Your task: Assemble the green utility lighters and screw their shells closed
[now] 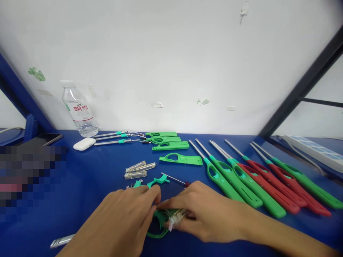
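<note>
Close in front of me, both hands work at a green lighter casing (158, 235) with a round opening. My left hand (123, 217) is closed on the casing's far side, its thumb and forefinger near the upper end; the fingertips are partly hidden. My right hand (206, 212) pinches a clear fuel tank (177, 218) with thin wires, held over the casing. Its forefinger reaches across to the left thumb. Just beyond the hands are loose teal triggers (160, 179) and a screwdriver (174, 178). Farther off, several clear fuel tanks (135, 175) are grouped together.
Green casing halves (182, 159) and metal lighter rods (112, 141) lie toward the wall. Red and green lighters (225, 180) are lined up at right. A water bottle (80, 114), white earphone case (84, 144) and phone (50, 138) stand at left. A silver object (61, 241) lies near my left wrist.
</note>
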### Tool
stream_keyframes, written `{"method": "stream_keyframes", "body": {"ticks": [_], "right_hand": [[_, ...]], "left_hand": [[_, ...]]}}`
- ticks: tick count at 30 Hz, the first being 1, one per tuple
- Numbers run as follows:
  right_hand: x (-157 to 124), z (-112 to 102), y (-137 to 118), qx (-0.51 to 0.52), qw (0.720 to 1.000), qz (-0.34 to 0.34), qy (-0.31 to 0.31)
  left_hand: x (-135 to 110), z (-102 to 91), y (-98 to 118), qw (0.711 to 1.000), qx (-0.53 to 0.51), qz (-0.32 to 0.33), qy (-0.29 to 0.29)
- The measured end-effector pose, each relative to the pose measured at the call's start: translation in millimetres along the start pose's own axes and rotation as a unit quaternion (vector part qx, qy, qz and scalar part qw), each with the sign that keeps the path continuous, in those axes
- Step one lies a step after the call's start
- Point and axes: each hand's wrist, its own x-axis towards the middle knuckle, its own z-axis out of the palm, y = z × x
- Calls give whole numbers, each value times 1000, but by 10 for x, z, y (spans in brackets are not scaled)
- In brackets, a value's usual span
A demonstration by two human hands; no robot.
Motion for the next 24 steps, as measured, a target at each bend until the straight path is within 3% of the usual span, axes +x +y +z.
{"method": "stream_keyframes", "body": {"ticks": [3, 10, 24], "right_hand": [[-16, -55, -14, 7, 1000, 8, 1], [-93, -104, 27, -64, 995, 25, 70], [-69, -91, 77, -100, 993, 2, 63]], "left_hand": [[7, -10, 8, 1000, -2, -1, -5], [3, -15, 26, 1000, 15, 6, 0], [20, 10, 25, 999, 30, 7, 14]]}}
